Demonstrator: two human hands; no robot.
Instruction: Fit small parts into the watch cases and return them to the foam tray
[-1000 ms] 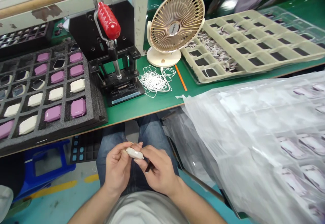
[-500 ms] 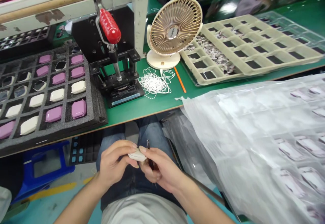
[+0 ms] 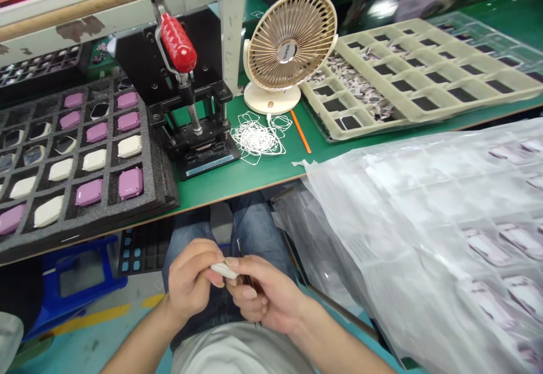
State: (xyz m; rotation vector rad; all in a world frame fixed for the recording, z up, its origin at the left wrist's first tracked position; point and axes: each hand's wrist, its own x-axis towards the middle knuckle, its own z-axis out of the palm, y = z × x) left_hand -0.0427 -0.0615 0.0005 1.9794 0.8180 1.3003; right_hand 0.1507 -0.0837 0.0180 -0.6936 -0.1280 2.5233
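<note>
Above my lap, my left hand [image 3: 190, 275] pinches a small white plastic watch-like casing [image 3: 223, 270] between thumb and fingers. My right hand [image 3: 263, 293] is touching the casing's right end and holds a thin dark tool, perhaps tweezers [image 3: 245, 266], mostly hidden by the fingers. Much of the casing is covered by my fingers. Both hands are over my blue jeans [image 3: 250, 232], below the front edge of the green workbench [image 3: 263, 171].
A grey foam tray [image 3: 80, 153] holds white and purple casings at left. On the bench stand a hand press with a red handle [image 3: 178, 43], a tan fan [image 3: 291, 40], a tangle of white loops [image 3: 257, 141], and a beige compartment tray [image 3: 407, 74]. Clear plastic sheeting [image 3: 416, 215] covers the right.
The hands have drawn closer together around the casing, which now shows less. The dark tool has shifted within my right hand. The view has moved slightly.
</note>
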